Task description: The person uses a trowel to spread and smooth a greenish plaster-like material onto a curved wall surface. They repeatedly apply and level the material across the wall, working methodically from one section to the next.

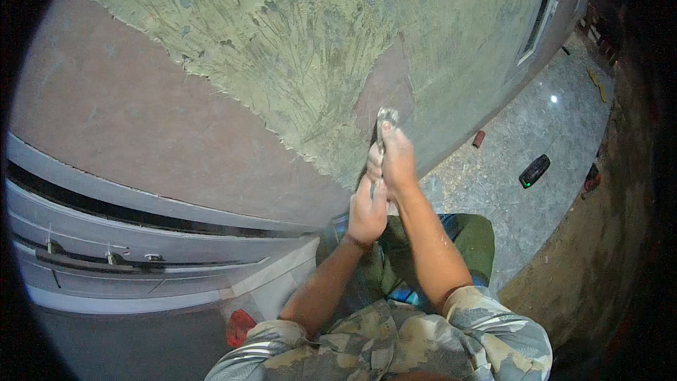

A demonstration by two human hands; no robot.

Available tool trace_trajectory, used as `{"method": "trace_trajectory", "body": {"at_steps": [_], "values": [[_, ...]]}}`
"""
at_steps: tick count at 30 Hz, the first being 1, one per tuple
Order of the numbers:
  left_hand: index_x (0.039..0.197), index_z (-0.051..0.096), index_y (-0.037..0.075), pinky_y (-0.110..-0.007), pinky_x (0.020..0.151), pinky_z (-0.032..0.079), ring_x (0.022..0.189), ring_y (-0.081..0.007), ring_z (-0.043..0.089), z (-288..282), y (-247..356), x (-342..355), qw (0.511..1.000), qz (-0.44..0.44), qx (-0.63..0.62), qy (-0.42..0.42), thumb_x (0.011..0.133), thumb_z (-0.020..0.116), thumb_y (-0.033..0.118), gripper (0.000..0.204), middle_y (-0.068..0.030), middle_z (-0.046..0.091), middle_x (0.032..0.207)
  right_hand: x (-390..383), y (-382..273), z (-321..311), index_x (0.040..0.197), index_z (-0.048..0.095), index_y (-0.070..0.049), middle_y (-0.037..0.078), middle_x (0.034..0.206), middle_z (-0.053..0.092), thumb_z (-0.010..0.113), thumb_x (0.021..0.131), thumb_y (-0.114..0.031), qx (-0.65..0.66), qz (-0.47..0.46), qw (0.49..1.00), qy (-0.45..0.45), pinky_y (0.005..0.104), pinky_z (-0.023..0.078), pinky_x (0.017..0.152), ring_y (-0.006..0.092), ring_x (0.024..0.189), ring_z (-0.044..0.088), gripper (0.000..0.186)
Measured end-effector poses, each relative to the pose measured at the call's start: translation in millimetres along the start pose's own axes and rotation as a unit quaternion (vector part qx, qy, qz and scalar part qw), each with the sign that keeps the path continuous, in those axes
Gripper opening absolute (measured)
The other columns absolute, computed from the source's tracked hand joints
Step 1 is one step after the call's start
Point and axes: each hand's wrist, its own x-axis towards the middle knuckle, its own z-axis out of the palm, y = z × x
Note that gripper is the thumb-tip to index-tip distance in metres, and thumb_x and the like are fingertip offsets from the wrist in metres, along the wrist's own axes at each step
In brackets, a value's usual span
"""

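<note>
Right hand (399,160) wrapped round tool (388,113); left hand (368,216) below, can't tell its grip. Apparently mid-stroke on wall (275,42); next calls for steady pressure.

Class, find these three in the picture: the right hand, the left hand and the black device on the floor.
Right hand (400,160): head view, middle of the hand.
Left hand (367,217): head view, middle of the hand.
Black device (535,171): head view, middle of its dark casing.

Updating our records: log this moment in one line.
right hand: gripping tool | left hand: close by | wall: yellow-green coat, brownish patch near tool
</note>
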Motion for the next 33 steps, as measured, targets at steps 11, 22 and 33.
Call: {"method": "trace_trajectory", "body": {"at_steps": [11, 22, 33], "values": [[0.124, 0.057, -0.004, -0.046, 0.084, 0.051, 0.098, -0.0467, 0.065, -19, -52, -37, 0.988, 0.082, 0.123, 0.05, 0.101, 0.047, 0.024, 0.037, -0.0288, 0.066, 0.105, -27, 49, 3, 0.089, 0.042, -0.016, 0.0, 0.056, 0.042, 0.049, 0.106, -0.041, 0.033, 0.086, 0.995, -0.024, 0.0287, 0.031, 0.036, 0.0122, 0.04, 0.038, 0.031], [0.134, 0.052, -0.006, -0.046, 0.096, 0.049, 0.118, -0.0493, 0.059, -36, -19, -30, 0.997, 0.078, 0.002, 0.006, 0.102, 0.048, 0.021, 0.042, -0.0322, 0.062, 0.122, -24, 42, 17, 0.092, 0.044, -0.014, 0.0, 0.056, 0.042, 0.051, 0.106, -0.04, 0.086, -0.019, 0.996, -0.016, 0.0281, 0.029, 0.036, 0.0114, 0.039, 0.038, 0.03], [0.13, 0.055, -0.004, -0.048, 0.081, 0.051, 0.1, -0.0506, 0.064, -24, -6, -22, 0.999, 0.021, 0.034, 0.025, 0.102, 0.047, 0.021, 0.038, -0.033, 0.066, 0.106, -20, 22, 17, 0.094, 0.044, -0.013, -0.001, 0.058, 0.042, 0.051, 0.105, -0.035, 0.06, 0.089, 0.994, 0.014, 0.0282, 0.03, 0.038, 0.0108, 0.042, 0.039, 0.026]]}}
